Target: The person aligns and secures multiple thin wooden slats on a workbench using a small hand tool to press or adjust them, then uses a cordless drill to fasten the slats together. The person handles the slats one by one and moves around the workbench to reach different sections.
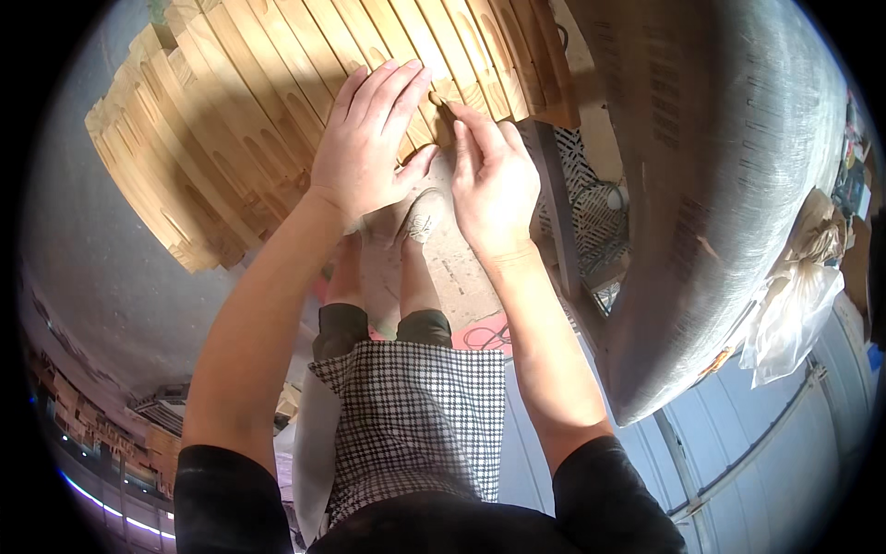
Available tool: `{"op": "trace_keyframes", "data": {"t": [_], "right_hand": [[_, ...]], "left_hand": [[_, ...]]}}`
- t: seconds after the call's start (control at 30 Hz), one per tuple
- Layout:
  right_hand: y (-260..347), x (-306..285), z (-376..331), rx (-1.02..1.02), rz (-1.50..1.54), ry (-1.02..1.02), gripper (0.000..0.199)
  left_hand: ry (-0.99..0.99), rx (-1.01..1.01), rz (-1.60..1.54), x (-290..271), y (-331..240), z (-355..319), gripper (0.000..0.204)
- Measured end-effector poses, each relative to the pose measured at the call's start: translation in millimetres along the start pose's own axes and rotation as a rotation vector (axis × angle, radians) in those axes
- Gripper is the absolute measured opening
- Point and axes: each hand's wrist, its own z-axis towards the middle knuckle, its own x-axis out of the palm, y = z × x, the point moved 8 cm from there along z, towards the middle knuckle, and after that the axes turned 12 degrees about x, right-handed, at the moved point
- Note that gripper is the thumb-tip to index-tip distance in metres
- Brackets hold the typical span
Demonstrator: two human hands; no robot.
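Long pale wooden slats (249, 74) with rounded slots cut near their ends lie packed side by side in front of me. My left hand (365, 152) rests flat across the slat ends, fingers stretched forward and thumb out to the side. To its right, my right hand (496, 180) is closed in a pinch at the near end of a slat. A small thin dark piece (445, 109) shows at its fingertips, its tip beside a rounded slot; its kind is too small to tell.
A big roll wrapped in clear film (720, 185) stands close on my right. Beyond it hangs a clear plastic bag (798, 309). A patterned openwork panel (586, 180) and cables are under the slats' right side. I wear a checked apron (415, 415).
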Motion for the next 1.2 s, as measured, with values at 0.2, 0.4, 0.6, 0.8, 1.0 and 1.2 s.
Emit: {"op": "trace_keyframes", "data": {"t": [0.2,0.4,0.6,0.8,1.0,1.2], "right_hand": [[-42,-4,-7,0.256,0.413,0.011,0.025],[-50,-5,-5,0.324,0.444,-0.015,0.027],[-24,-19,4,0.144,0.245,-0.14,0.025],[-18,-16,11,0.138,0.077,-0.151,0.026],[-17,-13,7,0.188,0.072,-0.122,0.026],[-14,-12,11,0.154,0.033,-0.167,0.026]], "left_hand": [[0.024,0.038,0.037,1,-3,1,0.065],[0.039,0.092,0.018,-1,-6,0,0.061],[0.03,-0.001,-0.052,0,-1,3,0.074],[-0.059,0.044,-0.006,-3,-11,29,0.081],[0.03,0.087,-0.063,20,-4,47,0.083],[-0.052,0.113,-0.13,16,-7,45,0.074]]}}
